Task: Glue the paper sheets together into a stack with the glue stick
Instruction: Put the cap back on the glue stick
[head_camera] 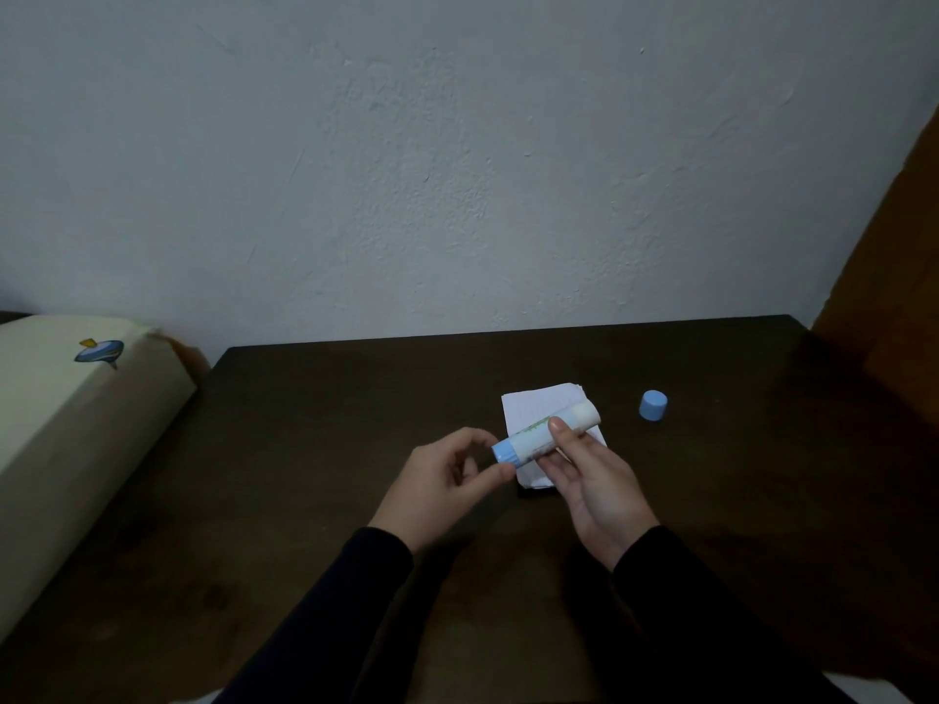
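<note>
- Glue stick (546, 433) lies across my right hand (597, 482): the thumb presses on top of the white barrel and the fingers (554, 472) curl up beneath it, so that hand has a firm hold.
- My left hand (441, 482) pinches the blue twist base of the stick between thumb and forefinger, the other fingers curled loosely behind.
- I see the stick held near level above the surface, its open end pointing away and to the right (whether any glue shows there, I cannot tell).
- Directly below the stick sit the paper sheets (538, 403), a small white pile on the dark wooden surface (330, 424).
- Its blue cap (653, 406) stands apart on the surface, right of the paper.
- Far left, a cream box (66, 429) with a blue sticker lies beside the surface.
</note>
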`<state>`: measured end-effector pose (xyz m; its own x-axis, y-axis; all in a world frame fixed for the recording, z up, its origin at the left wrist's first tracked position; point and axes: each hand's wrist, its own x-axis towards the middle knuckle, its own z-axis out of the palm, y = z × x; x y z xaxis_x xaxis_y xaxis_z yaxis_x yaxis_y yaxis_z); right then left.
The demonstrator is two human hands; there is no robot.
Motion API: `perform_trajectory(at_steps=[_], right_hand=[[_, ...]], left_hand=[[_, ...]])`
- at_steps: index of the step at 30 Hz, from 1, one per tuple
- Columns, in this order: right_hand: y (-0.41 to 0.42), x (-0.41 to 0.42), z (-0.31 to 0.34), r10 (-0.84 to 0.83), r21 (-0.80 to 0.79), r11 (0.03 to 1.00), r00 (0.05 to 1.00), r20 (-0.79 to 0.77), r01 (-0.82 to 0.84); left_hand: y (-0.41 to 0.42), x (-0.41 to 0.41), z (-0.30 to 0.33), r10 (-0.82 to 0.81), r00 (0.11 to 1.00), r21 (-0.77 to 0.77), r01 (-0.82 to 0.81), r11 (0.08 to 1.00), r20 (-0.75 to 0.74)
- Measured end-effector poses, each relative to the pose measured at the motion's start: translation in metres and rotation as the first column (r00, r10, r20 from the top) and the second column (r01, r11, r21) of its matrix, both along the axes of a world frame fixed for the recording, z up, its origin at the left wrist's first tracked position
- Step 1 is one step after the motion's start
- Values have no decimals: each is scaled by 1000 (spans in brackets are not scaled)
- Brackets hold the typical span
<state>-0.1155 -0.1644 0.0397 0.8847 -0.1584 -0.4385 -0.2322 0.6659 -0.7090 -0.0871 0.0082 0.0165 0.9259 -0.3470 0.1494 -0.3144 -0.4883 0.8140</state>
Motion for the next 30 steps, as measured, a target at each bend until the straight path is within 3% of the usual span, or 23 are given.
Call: perform_trajectory(at_steps=[30], right_hand=[[0, 1, -2, 16, -35, 999, 999, 33, -15]], left_hand=[[-1, 0, 0, 18, 999, 33, -17, 999, -33]])
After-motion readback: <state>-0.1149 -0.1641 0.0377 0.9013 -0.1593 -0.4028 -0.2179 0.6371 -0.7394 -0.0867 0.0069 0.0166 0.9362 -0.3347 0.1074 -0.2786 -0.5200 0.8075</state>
